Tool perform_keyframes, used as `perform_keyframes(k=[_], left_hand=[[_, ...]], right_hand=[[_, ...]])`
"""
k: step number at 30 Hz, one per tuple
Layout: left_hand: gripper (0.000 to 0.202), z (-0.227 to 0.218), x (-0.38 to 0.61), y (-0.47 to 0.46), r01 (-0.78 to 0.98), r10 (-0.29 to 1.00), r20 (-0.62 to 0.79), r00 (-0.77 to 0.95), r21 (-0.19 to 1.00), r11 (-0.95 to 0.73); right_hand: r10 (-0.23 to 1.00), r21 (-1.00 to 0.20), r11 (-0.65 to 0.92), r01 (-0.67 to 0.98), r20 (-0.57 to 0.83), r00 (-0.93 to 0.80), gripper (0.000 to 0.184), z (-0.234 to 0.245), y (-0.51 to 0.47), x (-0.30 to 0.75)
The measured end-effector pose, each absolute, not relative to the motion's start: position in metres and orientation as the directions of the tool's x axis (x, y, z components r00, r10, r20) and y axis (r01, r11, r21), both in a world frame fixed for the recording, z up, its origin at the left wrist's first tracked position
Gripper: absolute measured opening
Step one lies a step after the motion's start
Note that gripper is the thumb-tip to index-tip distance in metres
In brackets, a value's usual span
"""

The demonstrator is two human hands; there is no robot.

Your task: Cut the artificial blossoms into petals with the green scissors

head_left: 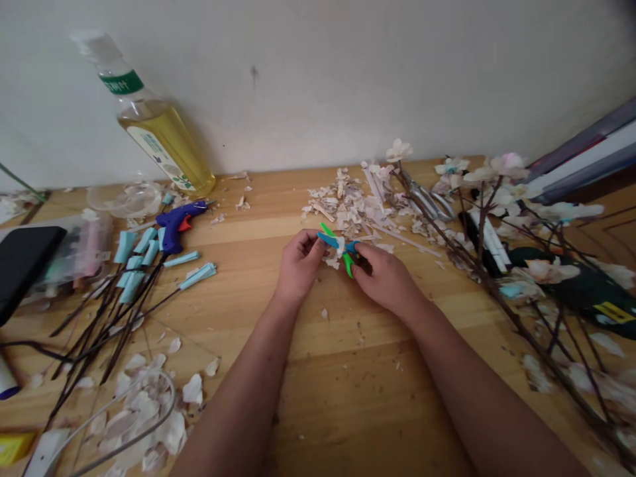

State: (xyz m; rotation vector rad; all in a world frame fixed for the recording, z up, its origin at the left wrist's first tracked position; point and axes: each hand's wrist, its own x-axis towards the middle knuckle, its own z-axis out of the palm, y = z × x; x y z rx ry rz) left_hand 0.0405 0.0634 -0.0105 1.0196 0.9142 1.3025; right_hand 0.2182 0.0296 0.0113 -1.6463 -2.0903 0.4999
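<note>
Small blue-and-green scissors (348, 264) are in my right hand (385, 275), with its fingers closed around the handles. The blades point left and stand apart, reaching my left fingertips. A small white petal piece (340, 246) sits at the blades. My left hand (300, 262) is closed in a pinch beside it, apparently on the petal's edge, though the fingertips partly hide the contact. Just beyond both hands lies a heap of pale petal scraps (348, 202) on the wooden table (318, 384).
At left are an oil bottle (166, 142), a blue glue gun (173, 222), dark stems with light-blue wrapped ends (133, 275), a black phone (27, 262) and loose petals (149, 417). Blossom branches (489, 285) and metal scissors (431, 201) lie at right. A wall stands behind.
</note>
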Motion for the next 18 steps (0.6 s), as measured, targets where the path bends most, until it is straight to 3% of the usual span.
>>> perform_keyframes(k=[11, 15, 18], left_hand=[[0.028, -0.0038, 0.0394, 0.0618, -0.318, 0.998, 0.04, 0.057, 0.948, -0.02], [0.031, -0.0027, 0.0396, 0.0615, -0.375, 0.997, 0.005, 0.078, 0.927, 0.024], [0.032, -0.0057, 0.0397, 0.0628, -0.435, 0.996, -0.024, 0.084, 0.898, 0.059]], right_hand=[[0.987, -0.563, 0.163, 0.811, 0.088, -0.138, 0.014, 0.0069, 0.0324, 0.2239], [0.996, -0.627, 0.092, 0.774, 0.071, -0.061, 0.014, 0.0056, 0.0333, 0.2243], [0.993, -0.639, 0.118, 0.76, 0.064, -0.1, 0.014, 0.0074, 0.0317, 0.2223]])
